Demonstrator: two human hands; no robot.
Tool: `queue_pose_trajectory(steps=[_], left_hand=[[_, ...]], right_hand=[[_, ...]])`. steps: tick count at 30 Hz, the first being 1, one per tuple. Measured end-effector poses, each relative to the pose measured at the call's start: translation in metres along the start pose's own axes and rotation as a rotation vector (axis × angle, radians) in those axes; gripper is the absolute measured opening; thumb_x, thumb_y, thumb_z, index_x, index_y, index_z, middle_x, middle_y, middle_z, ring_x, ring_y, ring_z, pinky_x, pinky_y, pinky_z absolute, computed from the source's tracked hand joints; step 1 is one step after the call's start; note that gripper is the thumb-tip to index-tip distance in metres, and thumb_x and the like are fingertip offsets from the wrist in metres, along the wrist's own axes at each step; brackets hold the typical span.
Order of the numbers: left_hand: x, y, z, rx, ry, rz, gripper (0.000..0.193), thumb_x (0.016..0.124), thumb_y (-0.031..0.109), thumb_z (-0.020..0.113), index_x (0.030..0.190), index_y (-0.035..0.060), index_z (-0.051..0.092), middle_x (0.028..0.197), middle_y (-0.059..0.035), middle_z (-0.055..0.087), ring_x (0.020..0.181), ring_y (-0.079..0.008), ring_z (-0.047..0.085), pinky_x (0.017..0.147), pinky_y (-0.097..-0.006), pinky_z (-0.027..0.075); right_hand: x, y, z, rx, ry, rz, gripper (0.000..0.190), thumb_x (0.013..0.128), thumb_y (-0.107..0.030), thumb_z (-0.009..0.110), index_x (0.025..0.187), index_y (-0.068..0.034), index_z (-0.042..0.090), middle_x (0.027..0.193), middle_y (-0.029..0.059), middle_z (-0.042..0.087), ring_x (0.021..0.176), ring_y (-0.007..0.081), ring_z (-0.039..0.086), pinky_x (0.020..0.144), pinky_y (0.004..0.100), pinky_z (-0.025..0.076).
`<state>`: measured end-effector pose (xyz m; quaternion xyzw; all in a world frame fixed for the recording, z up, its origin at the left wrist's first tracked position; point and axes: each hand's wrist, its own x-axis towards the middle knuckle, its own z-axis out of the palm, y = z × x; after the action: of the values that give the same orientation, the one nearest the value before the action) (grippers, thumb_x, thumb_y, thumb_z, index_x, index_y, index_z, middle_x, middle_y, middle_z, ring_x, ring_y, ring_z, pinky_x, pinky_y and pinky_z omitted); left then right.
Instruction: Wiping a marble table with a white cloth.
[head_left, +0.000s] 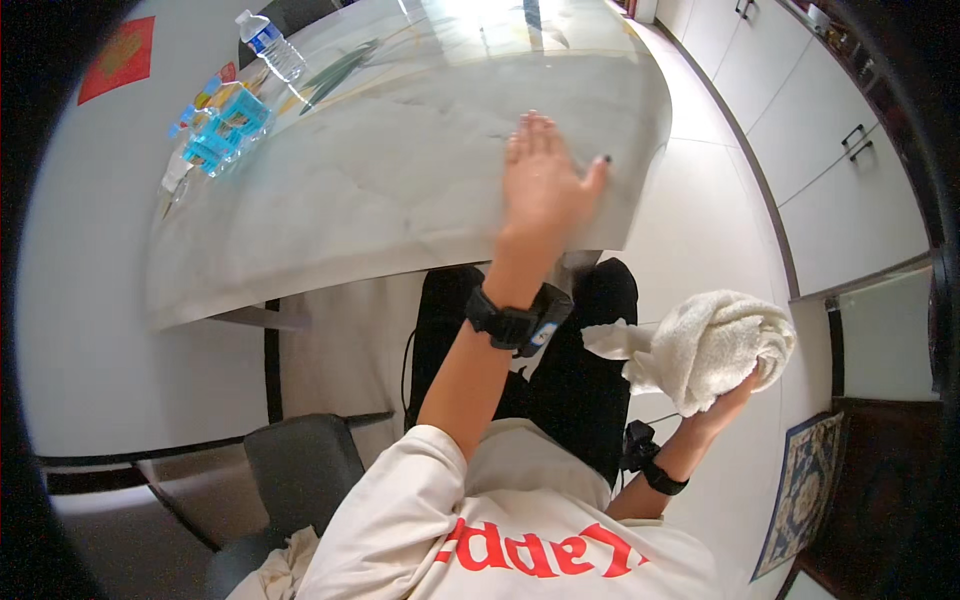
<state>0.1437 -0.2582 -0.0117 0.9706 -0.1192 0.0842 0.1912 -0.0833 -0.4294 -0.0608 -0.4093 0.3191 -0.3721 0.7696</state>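
Observation:
My left hand (541, 178) is palm down over the near right part of a glossy marble-patterned table (360, 195). Its fingers point toward the far side, the thumb stands out to the right, and nothing is held. The hand is slightly blurred, and whether the palm touches the tabletop I cannot tell. Off to the right of the table, my right hand (739, 394) grips a bunched white terry towel (712, 349) over the floor. The towel hides most of those fingers, and a loose corner of it hangs out to the left. Both wrists wear black straps with small devices.
On the table's left lie a clear water bottle (271, 46) and a plastic-wrapped pack of blue-labelled bottles (229, 127). A grey chair (304, 465) is behind at the left, beside draped cloth (281, 570). White cabinets (802, 112) line the right, near a patterned mat (802, 487).

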Motion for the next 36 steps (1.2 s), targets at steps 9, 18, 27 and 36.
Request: queue_pose_trajectory(steps=[9,18,27,36], left_hand=[[-0.041,0.058,0.003,-0.567,-0.554,0.701,0.062,0.099,0.042,0.045,0.137,-0.0063,0.043,0.144,-0.0226,0.042,0.139,-0.0344,0.033,0.117,-0.0364,0.025],[-0.071,-0.019,-0.062,-1.355,-0.519,0.461,0.053,0.1,0.023,0.045,0.144,-0.0051,0.035,0.149,-0.0191,0.039,0.138,-0.0281,0.038,0.115,-0.0394,0.026],[-0.108,-0.057,-0.081,-1.861,-0.396,0.148,0.049,0.104,0.023,0.036,0.14,-0.0102,0.037,0.142,-0.0252,0.043,0.133,-0.0336,0.044,0.109,-0.0423,0.037],[-0.125,-0.061,-0.089,-1.72,-0.258,0.049,0.045,0.103,0.025,0.043,0.131,-0.0094,0.049,0.126,-0.0238,0.059,0.115,-0.0314,0.061,0.093,-0.0365,0.051]], right_hand=[[-0.011,-0.002,0.001,-0.018,-0.033,-0.064,0.05,0.098,-0.034,0.04,0.131,0.003,0.046,0.124,0.0156,0.056,0.111,0.0265,0.06,0.092,0.0396,0.052],[-0.011,-0.016,0.01,-0.044,-0.056,-0.134,0.053,0.098,-0.035,0.041,0.134,0.004,0.043,0.125,0.018,0.056,0.111,0.0281,0.061,0.091,0.0397,0.054],[-0.006,-0.02,0.017,0.012,-0.197,-0.157,0.049,0.095,-0.026,0.052,0.132,0.003,0.043,0.122,0.0177,0.056,0.108,0.0286,0.061,0.089,0.0381,0.053],[-0.031,-0.056,0.079,-0.109,-0.225,-0.366,0.045,0.095,-0.022,0.055,0.131,0.003,0.047,0.123,0.0153,0.057,0.109,0.0234,0.06,0.091,0.0356,0.051]])
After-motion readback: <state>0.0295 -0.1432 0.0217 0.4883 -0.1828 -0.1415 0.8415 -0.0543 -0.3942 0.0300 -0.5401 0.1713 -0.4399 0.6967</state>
